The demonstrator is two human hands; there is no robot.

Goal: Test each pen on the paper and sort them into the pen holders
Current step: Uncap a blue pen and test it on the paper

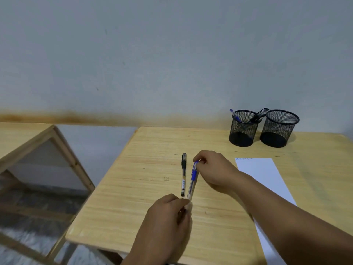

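Head view: blue pen (193, 178) over wooden table (133, 188), long axis near-to-far, capped end away. Pinched at near end by left hand (168, 222), at cap by right hand (214, 169). Beside black pen (183, 174) lying parallel.

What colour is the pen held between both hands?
Blue, on a clear-barrelled pen; head view.

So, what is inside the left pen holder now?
The left pen holder holds a blue pen and at least one black pen; the mesh hides their lower ends and exact count.
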